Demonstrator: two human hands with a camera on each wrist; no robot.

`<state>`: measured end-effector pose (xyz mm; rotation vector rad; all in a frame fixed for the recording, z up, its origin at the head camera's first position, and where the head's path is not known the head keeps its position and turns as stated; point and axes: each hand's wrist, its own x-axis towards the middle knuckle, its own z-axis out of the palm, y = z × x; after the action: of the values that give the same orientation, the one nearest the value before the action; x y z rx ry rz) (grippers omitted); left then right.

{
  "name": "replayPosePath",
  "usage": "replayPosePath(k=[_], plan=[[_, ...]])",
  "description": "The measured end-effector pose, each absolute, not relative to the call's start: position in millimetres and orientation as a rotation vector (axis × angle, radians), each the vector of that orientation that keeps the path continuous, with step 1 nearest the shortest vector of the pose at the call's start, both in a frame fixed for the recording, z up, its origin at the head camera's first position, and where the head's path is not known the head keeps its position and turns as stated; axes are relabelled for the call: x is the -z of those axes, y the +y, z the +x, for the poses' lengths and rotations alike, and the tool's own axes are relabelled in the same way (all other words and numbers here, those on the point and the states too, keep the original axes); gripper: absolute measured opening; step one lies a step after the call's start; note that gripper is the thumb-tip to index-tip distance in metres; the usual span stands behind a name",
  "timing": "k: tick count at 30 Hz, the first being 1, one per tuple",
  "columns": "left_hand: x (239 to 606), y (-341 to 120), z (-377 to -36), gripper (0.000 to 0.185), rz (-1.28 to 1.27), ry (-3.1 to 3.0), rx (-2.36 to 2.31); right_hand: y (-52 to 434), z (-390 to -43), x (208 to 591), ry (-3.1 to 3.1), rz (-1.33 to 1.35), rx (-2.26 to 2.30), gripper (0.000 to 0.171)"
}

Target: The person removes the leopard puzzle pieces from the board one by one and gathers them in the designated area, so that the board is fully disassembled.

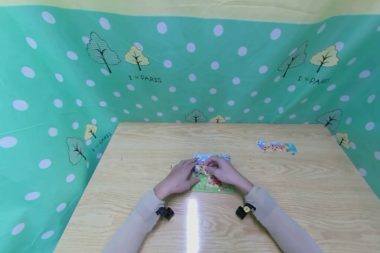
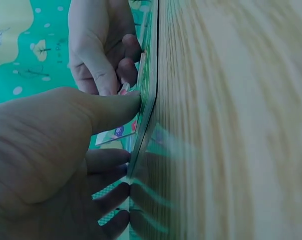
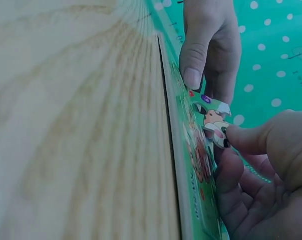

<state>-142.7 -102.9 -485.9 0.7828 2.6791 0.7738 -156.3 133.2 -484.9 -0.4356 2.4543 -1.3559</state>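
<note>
A jigsaw board point(image 1: 209, 190) with a spotted animal on a green and blue picture lies flat on the table, between both hands. My right hand point(image 1: 225, 172) pinches a jigsaw piece point(image 3: 217, 125) between thumb and fingers. In the right wrist view this piece stands tilted up from the board and shows part of an animal's face and a purple patch. At the board's left side rests my left hand point(image 1: 178, 178); its thumb lies on the board's near left part, and its extended fingers reach along the far left edge. The hands partly hide the picture.
Several loose jigsaw pieces point(image 1: 277, 147) lie in a row on the wooden table point(image 1: 145, 147), to the right of and beyond the board. A green dotted curtain point(image 1: 190, 77) hangs behind the table's far edge. A strip of light reflects off the tabletop near the front.
</note>
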Motion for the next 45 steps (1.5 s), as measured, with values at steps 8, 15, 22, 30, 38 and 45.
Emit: replayPosePath(k=[8,15,22,30,38,45], plan=[[486,-100,-144,0.073,0.751,2.696,-0.785,131,-157,486,2.47,-0.395,1.369,0.017],[484,-98,-144,0.075,0.731,2.7,-0.796,131,-159,485,2.485,-0.304,1.451,0.018],[482,-99,-145,0.077,0.736,2.703,-0.8,135,-160,485,2.463,-0.305,1.485,0.021],[484,-102,-145,0.078,0.75,2.682,-0.796,143,-160,485,2.442,-0.259,1.542,0.022],[483,-103,-144,0.083,0.745,2.66,-0.784,158,-161,486,2.459,-0.217,1.547,0.027],[483,-102,-143,0.084,0.732,2.653,-0.775,173,-162,488,2.478,-0.203,1.541,0.027]])
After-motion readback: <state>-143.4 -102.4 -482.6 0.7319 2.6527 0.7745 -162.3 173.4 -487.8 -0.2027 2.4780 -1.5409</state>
